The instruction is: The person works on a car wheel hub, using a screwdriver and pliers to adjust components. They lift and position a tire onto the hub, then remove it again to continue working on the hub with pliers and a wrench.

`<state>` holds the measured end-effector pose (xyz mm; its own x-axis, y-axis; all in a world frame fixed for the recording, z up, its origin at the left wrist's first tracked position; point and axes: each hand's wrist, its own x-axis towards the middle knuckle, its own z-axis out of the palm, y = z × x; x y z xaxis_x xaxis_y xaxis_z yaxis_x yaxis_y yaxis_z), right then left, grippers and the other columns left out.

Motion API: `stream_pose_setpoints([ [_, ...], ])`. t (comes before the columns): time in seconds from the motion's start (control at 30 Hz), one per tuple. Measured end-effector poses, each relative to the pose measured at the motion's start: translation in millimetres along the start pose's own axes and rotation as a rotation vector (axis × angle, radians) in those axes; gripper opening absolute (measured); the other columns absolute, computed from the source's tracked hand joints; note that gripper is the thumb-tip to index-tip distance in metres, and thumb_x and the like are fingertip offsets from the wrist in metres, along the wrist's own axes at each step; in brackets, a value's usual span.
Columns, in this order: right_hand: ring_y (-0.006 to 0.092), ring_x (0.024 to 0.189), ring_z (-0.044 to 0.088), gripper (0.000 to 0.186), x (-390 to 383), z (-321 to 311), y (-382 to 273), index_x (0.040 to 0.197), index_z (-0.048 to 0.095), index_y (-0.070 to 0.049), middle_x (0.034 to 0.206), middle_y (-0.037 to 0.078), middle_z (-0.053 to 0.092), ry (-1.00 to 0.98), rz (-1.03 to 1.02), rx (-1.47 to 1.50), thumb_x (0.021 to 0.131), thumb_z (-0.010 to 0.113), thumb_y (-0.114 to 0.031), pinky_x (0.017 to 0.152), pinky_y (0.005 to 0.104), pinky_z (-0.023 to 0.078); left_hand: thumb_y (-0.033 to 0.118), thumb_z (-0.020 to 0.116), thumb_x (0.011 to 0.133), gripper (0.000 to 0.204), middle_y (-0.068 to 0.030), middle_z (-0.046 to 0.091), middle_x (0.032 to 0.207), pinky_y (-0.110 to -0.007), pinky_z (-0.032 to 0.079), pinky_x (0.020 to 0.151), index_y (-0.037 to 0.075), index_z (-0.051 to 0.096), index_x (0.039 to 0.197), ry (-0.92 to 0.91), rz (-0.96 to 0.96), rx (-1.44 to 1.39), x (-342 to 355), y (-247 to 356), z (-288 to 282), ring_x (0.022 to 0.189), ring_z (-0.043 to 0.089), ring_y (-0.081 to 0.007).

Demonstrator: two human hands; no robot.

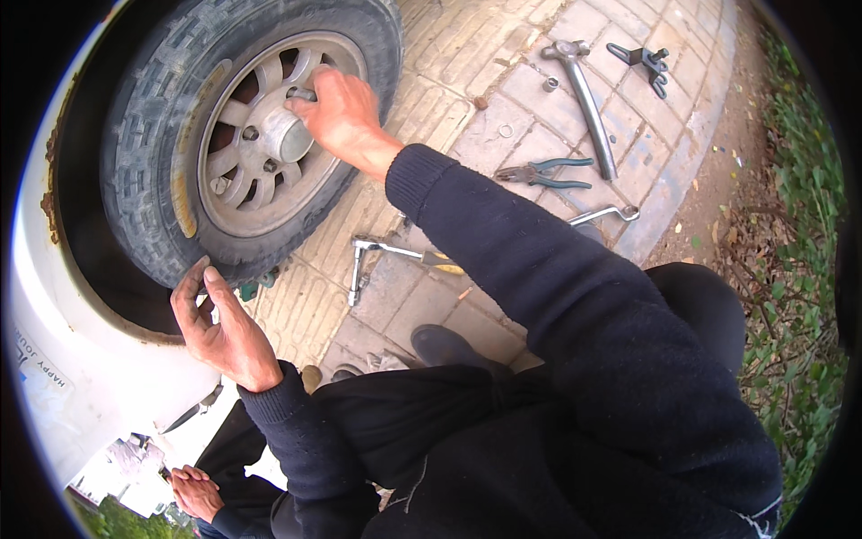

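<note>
A wheel (269,126) with a knobbly tire and dusty spoked rim sits in the wheel arch of a white vehicle. My right hand (341,112) reaches across the rim; its thumb and fingers pinch a small metal lug nut (301,92) beside the round hub cap (285,136). Other nuts (250,133) show around the hub. At the tire's lower edge, my left hand (224,332) is raised with its fingers bent and loosely apart, nothing visible in it. Whether its fingertips touch the rubber I cannot tell.
A ratchet wrench (386,250), pliers (543,172), a hammer (584,103), a socket (550,84), a bent wrench (606,216) and a black bracket-like tool (645,65) lie on the paving. Another person's clasped hands (195,493) are at lower left. Plants (804,225) line the right.
</note>
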<state>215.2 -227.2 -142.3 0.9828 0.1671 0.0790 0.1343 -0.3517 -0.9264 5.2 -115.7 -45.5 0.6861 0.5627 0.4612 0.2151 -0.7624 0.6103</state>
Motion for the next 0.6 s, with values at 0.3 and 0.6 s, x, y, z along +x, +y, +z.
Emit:
stream_pose_setpoints([
  [0.3,0.0396,0.086,0.072,0.049,13.0,-1.2,5.2,0.090,0.073,0.004,0.084,0.024,0.073,-0.101,0.077,-0.073,0.091,0.074,-0.045,0.081,0.0475,0.053,0.003,0.065,0.097,0.014,-0.0088,0.067,0.110,-0.028,0.053,0.076,0.002,0.070,0.110,0.016,0.066,0.103,3.0,14.6,-5.3,0.094,0.065,-0.0166],
  [0.6,0.0332,0.084,0.072,0.046,22.1,4.5,17.1,0.096,0.074,0.006,0.087,0.020,0.074,-0.162,0.132,0.113,0.092,0.074,-0.039,0.080,0.0445,0.053,-0.002,0.069,0.090,0.015,-0.0116,0.069,0.103,-0.031,0.052,0.073,-0.001,0.070,0.105,-0.006,0.064,-0.015,3.2,25.4,-2.3,0.090,0.065,-0.0210],
])
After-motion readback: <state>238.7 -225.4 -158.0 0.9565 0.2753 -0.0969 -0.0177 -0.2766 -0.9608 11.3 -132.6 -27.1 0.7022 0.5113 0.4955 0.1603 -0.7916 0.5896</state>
